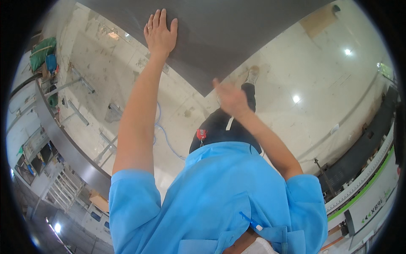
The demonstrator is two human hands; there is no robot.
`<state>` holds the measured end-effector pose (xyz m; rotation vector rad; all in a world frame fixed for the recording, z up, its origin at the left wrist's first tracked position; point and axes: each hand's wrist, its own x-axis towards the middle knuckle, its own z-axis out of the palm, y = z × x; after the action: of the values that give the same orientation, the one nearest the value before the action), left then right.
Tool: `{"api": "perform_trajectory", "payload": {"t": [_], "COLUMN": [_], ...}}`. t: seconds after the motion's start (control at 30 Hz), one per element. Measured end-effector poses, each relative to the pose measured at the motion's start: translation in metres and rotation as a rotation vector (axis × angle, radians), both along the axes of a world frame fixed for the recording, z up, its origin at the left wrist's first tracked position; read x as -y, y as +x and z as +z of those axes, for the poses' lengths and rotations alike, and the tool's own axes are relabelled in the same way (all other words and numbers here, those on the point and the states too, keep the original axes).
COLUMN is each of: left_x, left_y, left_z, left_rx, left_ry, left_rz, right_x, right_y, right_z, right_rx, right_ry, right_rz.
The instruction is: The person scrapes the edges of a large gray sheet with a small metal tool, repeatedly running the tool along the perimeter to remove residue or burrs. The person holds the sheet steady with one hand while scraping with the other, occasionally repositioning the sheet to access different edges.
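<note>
A large dark grey panel (pixel 237 29) fills the top of the view, its corner pointing down toward me. My left hand (pixel 160 34) lies flat on the panel's surface near its left edge, with the fingers spread and a ring on one finger. My right hand (pixel 230 98) is blurred and hovers just right of the panel's lower corner, fingers apart and holding nothing. I cannot tell whether it touches the edge. Below are my blue short-sleeved shirt (pixel 220 194) and dark trousers.
A glossy pale floor (pixel 304 110) lies beneath, with a blue hose (pixel 163 135) and metal rails (pixel 82 80) on the left. A long grey machine edge (pixel 63 144) curves at left. A white machine with a green stripe (pixel 363 190) stands at right. Cardboard (pixel 319 19) lies far off.
</note>
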<state>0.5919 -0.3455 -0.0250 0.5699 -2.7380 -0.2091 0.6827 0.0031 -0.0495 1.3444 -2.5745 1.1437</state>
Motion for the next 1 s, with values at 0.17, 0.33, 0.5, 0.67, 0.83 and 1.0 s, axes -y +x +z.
{"api": "perform_trajectory", "payload": {"t": [0.17,0.33,0.5,0.67,0.83,1.0], "left_x": [-0.002,-0.006,-0.01,-0.009,-0.008,-0.006], "left_y": [-0.001,-0.001,0.0,0.001,-0.001,0.001], "left_z": [0.002,0.012,0.02,0.017,0.015,0.012], "left_rx": [-0.053,0.015,-0.001,-0.018,-0.014,0.013], "left_ry": [-0.006,0.028,0.005,-0.017,-0.01,0.003], "left_rz": [-0.013,0.013,-0.015,-0.009,-0.006,-0.004], "right_x": [-0.016,-0.021,0.026,0.0,0.011,0.034], "right_y": [-0.115,-0.113,0.031,-0.055,-0.031,0.062], "right_z": [0.036,0.021,0.017,0.036,0.02,0.03], "right_rx": [-0.228,-0.218,-0.043,-0.196,-0.248,0.094], "right_ry": [-0.234,-0.013,0.028,0.109,0.107,0.07], "right_rz": [-0.125,-0.221,0.003,-0.216,-0.154,0.087]}}
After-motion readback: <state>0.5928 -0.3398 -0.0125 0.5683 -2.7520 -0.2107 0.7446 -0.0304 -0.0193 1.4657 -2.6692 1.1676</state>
